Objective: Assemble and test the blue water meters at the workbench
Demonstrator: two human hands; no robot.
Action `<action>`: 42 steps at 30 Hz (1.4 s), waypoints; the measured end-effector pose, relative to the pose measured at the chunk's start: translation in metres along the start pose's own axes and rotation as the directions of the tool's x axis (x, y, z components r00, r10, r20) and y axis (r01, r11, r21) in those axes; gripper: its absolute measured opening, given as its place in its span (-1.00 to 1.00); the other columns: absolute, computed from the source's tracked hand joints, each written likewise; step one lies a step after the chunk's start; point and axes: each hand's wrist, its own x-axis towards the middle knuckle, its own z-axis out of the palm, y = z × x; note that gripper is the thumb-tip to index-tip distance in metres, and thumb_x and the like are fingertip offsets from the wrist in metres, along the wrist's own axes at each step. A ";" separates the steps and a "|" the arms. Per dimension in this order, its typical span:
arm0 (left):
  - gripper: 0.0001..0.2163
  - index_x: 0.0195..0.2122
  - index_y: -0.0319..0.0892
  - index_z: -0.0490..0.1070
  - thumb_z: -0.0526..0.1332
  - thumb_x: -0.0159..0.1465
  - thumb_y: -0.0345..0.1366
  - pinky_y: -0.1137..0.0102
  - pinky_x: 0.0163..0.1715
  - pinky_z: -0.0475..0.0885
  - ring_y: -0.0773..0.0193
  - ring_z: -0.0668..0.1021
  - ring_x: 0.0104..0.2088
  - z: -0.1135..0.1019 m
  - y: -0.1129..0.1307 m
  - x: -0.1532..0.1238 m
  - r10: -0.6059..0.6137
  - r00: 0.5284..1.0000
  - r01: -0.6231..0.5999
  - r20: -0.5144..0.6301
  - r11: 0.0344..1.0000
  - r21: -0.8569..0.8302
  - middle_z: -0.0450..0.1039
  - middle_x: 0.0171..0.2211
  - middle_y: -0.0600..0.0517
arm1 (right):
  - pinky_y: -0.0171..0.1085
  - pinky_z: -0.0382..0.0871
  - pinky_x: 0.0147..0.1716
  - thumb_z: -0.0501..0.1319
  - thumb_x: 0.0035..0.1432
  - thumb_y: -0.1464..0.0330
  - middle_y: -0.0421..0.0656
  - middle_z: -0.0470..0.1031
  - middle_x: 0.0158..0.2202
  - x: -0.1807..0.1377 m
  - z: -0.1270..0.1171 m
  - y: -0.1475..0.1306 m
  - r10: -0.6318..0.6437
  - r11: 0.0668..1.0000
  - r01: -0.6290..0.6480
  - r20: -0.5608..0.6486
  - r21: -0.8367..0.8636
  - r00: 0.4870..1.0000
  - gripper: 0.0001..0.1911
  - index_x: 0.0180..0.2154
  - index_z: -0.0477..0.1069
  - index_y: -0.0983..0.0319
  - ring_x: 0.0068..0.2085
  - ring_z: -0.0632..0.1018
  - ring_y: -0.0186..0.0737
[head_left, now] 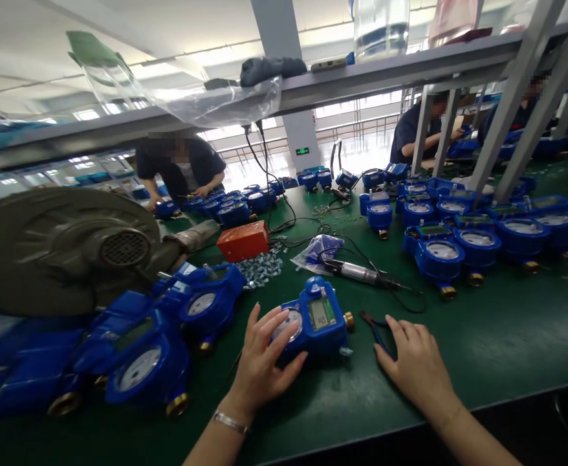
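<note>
**Left hand over one blue meter, right hand at the pliers**

Nearest the camera, the left hand's fingers are spread open across the meter's dial, thumb against its near side. The right hand's thumb and forefinger are parted around the pliers' handles; whether they grip, I cannot tell.

That meter lies at lower centre of the frame, dial, display and brass fitting in place. I judge it well put together but still being worked on. Other meters stand in groups; which are finished and which are waiting does not show.

Counted from largest down: one green desk; one shelf across the top; at least three people in the upper frame; one blower at left. Of meters, one is under the hand, two at lower left show clear dials amid blurred others, and at least four make the front row at right; those behind overlap too closely to count. Near the centre come one orange-red box, one powered screwdriver, one plastic bag, one pair of pliers and one heap of screws, too many to number.
</note>
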 end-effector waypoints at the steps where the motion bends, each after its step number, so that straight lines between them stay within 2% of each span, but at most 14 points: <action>1: -0.42 0.11 -0.05 0.22 0.35 0.06 -0.45 -0.19 0.14 0.14 -0.09 0.35 0.08 0.002 0.012 -0.005 -0.024 0.996 0.027 -0.090 0.999 0.039 0.25 0.04 -0.12 | 0.08 0.16 0.04 0.11 0.14 0.14 0.12 0.37 -0.02 0.000 -0.001 0.002 0.013 0.999 -0.013 0.000 0.037 1.000 -0.40 0.13 0.26 0.36 0.02 0.30 0.16; 3: -0.44 0.03 -0.05 0.31 0.38 -0.01 -0.51 0.02 -0.01 0.39 -0.01 0.41 -0.04 0.009 0.041 -0.016 -0.091 0.950 0.102 -0.299 0.995 0.019 0.28 -0.07 -0.07 | 0.06 0.15 0.06 0.15 0.10 0.12 0.10 0.39 -0.03 0.002 -0.003 0.006 0.062 0.991 -0.062 0.000 0.119 0.998 -0.38 0.11 0.27 0.35 0.01 0.32 0.13; 5: -0.61 -0.11 -0.07 0.39 0.34 0.04 -0.50 0.21 -0.21 0.47 0.10 0.46 -0.19 0.019 0.071 -0.022 -0.308 0.903 0.250 -0.299 0.944 -0.216 0.33 -0.21 -0.03 | 0.05 0.19 0.03 0.17 0.08 0.08 0.06 0.39 -0.05 0.002 -0.009 0.009 0.141 0.969 -0.140 0.008 0.204 0.990 -0.37 0.11 0.26 0.31 -0.03 0.36 0.10; 6: -0.75 -0.21 -0.08 0.40 0.32 0.09 -0.45 0.27 -0.29 0.47 0.15 0.48 -0.26 0.025 0.085 -0.022 -0.462 0.879 0.383 -0.122 0.833 -0.399 0.36 -0.28 0.00 | 0.04 0.24 -0.01 0.17 0.08 0.07 0.04 0.40 -0.07 0.002 -0.013 0.010 0.190 0.946 -0.190 0.025 0.264 0.981 -0.37 0.11 0.25 0.28 -0.06 0.39 0.07; 7: -0.85 -0.27 -0.11 0.39 0.30 0.14 -0.37 0.31 -0.34 0.46 0.18 0.49 -0.32 0.031 0.098 -0.021 -0.596 0.797 0.545 0.099 0.640 -0.542 0.38 -0.34 0.01 | 0.01 0.30 -0.08 0.14 0.11 0.05 0.01 0.40 -0.09 0.000 -0.017 0.010 0.232 0.917 -0.236 0.052 0.322 0.971 -0.38 0.11 0.23 0.25 -0.12 0.44 0.02; 8: -0.86 -0.26 -0.13 0.38 0.28 0.17 -0.29 0.32 -0.36 0.46 0.20 0.50 -0.35 0.037 0.108 -0.017 -0.667 0.672 0.681 0.322 0.385 -0.623 0.40 -0.35 0.00 | -0.04 0.36 -0.16 0.09 0.14 0.03 -0.01 0.41 -0.12 -0.003 -0.022 0.009 0.271 0.865 -0.286 0.095 0.412 0.958 -0.40 0.12 0.21 0.23 -0.18 0.47 -0.03; 10: -0.74 -0.16 -0.16 0.33 0.26 0.20 -0.16 0.33 -0.34 0.48 0.24 0.51 -0.35 0.049 0.120 -0.005 -0.667 0.439 0.755 0.603 -0.090 -0.649 0.41 -0.29 -0.03 | -0.17 0.40 -0.32 -0.01 0.21 0.03 -0.05 0.42 -0.18 -0.011 -0.031 0.005 0.320 0.615 -0.407 0.258 0.676 0.912 -0.44 0.10 0.21 0.24 -0.30 0.50 -0.13; 12: -0.66 -0.13 -0.18 0.30 0.28 0.18 -0.11 0.33 -0.30 0.50 0.27 0.51 -0.32 0.060 0.125 0.009 -0.641 0.326 0.675 0.695 -0.357 -0.646 0.38 -0.23 -0.03 | -0.25 0.36 -0.44 -0.05 0.23 0.05 -0.06 0.42 -0.23 -0.022 -0.037 -0.001 0.249 0.182 -0.515 0.468 0.838 0.848 -0.47 0.06 0.26 0.25 -0.38 0.48 -0.20; 14: -0.68 -0.20 -0.21 0.32 0.31 0.16 -0.11 0.37 -0.31 0.50 0.31 0.51 -0.34 0.070 0.126 0.020 -0.652 0.271 0.588 0.708 -0.470 -0.658 0.38 -0.27 0.00 | -0.28 0.32 -0.49 -0.02 0.21 0.05 -0.07 0.40 -0.23 -0.032 -0.040 -0.007 0.079 -0.165 -0.579 0.596 0.798 0.799 -0.48 0.04 0.32 0.23 -0.41 0.45 -0.24; 18: -0.71 -0.33 -0.28 0.39 0.31 0.16 -0.12 0.46 -0.39 0.49 0.35 0.51 -0.44 0.079 0.122 0.025 -0.689 0.188 0.517 0.700 -0.537 -0.667 0.43 -0.38 -0.01 | -0.25 0.34 -0.40 0.05 0.17 0.06 -0.04 0.37 -0.15 -0.047 -0.037 -0.017 -0.120 -0.283 -0.602 0.595 0.747 0.795 -0.50 0.05 0.35 0.16 -0.29 0.46 -0.16; 21: -0.73 -0.31 -0.29 0.43 0.26 0.20 -0.13 0.44 -0.37 0.50 0.32 0.54 -0.43 0.076 0.117 0.012 -0.708 0.201 0.581 0.677 -0.470 -0.664 0.50 -0.34 -0.06 | -0.12 0.36 -0.22 0.12 0.08 0.03 0.02 0.36 -0.07 -0.052 -0.036 -0.023 -0.126 -0.272 -0.616 0.607 0.739 0.784 -0.44 0.05 0.33 0.18 -0.14 0.46 -0.01; 24: -0.72 -0.29 -0.29 0.48 0.22 0.24 -0.12 0.42 -0.34 0.51 0.25 0.57 -0.38 0.068 0.110 -0.003 -0.701 0.261 0.697 0.663 -0.338 -0.632 0.54 -0.31 -0.11 | -0.06 0.35 -0.16 0.19 -0.02 -0.01 0.05 0.35 -0.04 -0.055 -0.037 -0.027 -0.146 -0.214 -0.687 0.673 0.694 0.725 -0.35 0.05 0.30 0.21 -0.10 0.44 0.02; 31: -0.74 -0.24 -0.22 0.48 0.13 0.29 -0.14 0.42 -0.37 0.48 0.25 0.56 -0.42 0.061 0.098 -0.014 -0.645 0.382 0.788 0.662 -0.146 -0.598 0.55 -0.36 -0.05 | -0.37 0.27 -0.49 0.25 0.03 0.06 -0.02 0.40 -0.22 -0.059 -0.034 -0.025 -0.249 0.005 -0.808 0.783 0.589 0.570 -0.39 0.02 0.30 0.28 -0.35 0.45 -0.26; 42: -0.81 -0.30 -0.17 0.52 0.14 0.27 -0.24 0.48 -0.42 0.40 0.29 0.52 -0.48 0.057 0.092 -0.011 -0.625 0.430 0.827 0.652 -0.017 -0.562 0.50 -0.49 0.04 | -0.49 0.13 -0.64 0.24 0.03 0.02 -0.12 0.34 -0.37 -0.042 -0.032 -0.030 -0.195 0.173 -0.800 0.816 0.575 0.544 -0.50 -0.17 0.36 0.31 -0.46 0.35 -0.38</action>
